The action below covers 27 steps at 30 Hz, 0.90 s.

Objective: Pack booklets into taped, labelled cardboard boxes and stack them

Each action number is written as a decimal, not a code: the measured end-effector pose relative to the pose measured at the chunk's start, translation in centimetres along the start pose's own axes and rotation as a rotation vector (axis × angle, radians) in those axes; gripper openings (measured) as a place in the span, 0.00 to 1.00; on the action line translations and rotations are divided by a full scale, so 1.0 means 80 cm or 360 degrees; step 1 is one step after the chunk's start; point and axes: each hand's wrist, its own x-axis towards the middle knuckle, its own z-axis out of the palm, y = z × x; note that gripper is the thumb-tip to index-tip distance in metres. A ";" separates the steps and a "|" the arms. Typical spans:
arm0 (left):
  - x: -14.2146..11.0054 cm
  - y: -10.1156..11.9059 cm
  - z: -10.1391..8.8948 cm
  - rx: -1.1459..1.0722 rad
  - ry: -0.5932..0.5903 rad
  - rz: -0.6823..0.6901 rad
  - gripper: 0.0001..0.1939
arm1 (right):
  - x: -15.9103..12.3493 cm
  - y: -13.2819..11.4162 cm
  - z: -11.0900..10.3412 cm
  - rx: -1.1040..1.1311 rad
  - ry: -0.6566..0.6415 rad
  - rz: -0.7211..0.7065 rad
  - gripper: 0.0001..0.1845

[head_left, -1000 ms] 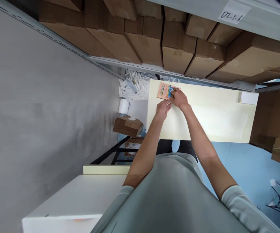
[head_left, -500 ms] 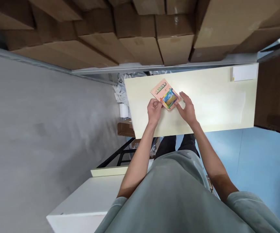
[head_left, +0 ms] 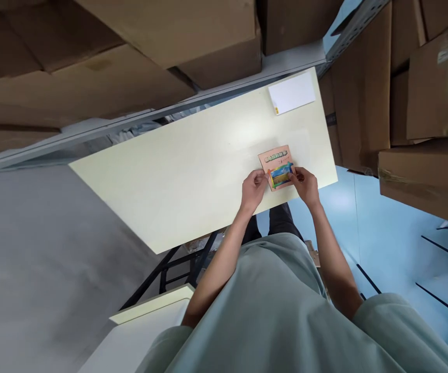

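A thin pink booklet (head_left: 277, 167) with a colourful picture and printed characters on its cover is held over the right part of the cream tabletop (head_left: 185, 171). My left hand (head_left: 254, 189) pinches its left edge, fingers curled. On the opposite edge, my right hand (head_left: 305, 185) grips it with the thumb on the cover. The booklet's underside is hidden, and I cannot tell whether it touches the table. Beyond it, near the far right corner, lies a flat white box (head_left: 293, 93) with a small yellow mark.
Brown cardboard boxes (head_left: 130, 83) fill a metal shelf over the table's far side. More cartons (head_left: 426, 171) are stacked at the right. A grey wall (head_left: 41, 248) runs along the left, with a white cabinet (head_left: 138, 331) at lower left. Thin black rods (head_left: 444, 303) show at lower right.
The booklet has moved from the table's left end to its right part, near the white box. My right hand let go of it briefly, then took its right edge. The view has turned right.
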 end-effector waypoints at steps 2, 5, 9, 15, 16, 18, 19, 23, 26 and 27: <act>0.012 0.011 0.029 0.0153 0.0019 0.0010 0.11 | 0.015 0.008 -0.024 -0.0053 0.0052 0.0029 0.21; 0.021 0.021 0.058 0.0381 0.0093 -0.0057 0.06 | 0.034 0.014 -0.047 -0.0167 0.0067 0.0040 0.19; 0.022 0.024 0.074 0.0553 0.0195 -0.0166 0.03 | 0.046 0.015 -0.054 -0.0238 0.0027 0.0053 0.15; 0.024 0.018 0.074 0.0461 0.0216 -0.0278 0.08 | 0.053 0.006 -0.062 -0.0481 -0.0103 0.0110 0.08; 0.024 0.017 0.074 0.0450 0.0222 -0.0280 0.08 | 0.056 0.005 -0.065 -0.0541 -0.0111 0.0105 0.08; 0.025 0.015 0.073 0.0433 0.0245 -0.0275 0.07 | 0.062 0.003 -0.072 -0.0632 -0.0056 0.0065 0.09; 0.025 0.014 0.073 0.0421 0.0254 -0.0267 0.07 | 0.065 0.003 -0.075 -0.0662 -0.0004 0.0039 0.09; 0.020 0.013 0.075 0.0395 0.0279 -0.0126 0.06 | 0.079 0.009 -0.077 -0.0714 0.0107 -0.0012 0.09; 0.016 0.012 0.076 0.0394 0.0286 0.0000 0.08 | 0.086 0.016 -0.070 -0.0711 0.0127 -0.0020 0.08; 0.014 0.012 0.077 0.0402 0.0278 0.0016 0.08 | 0.088 0.017 -0.067 -0.0713 0.0140 -0.0021 0.08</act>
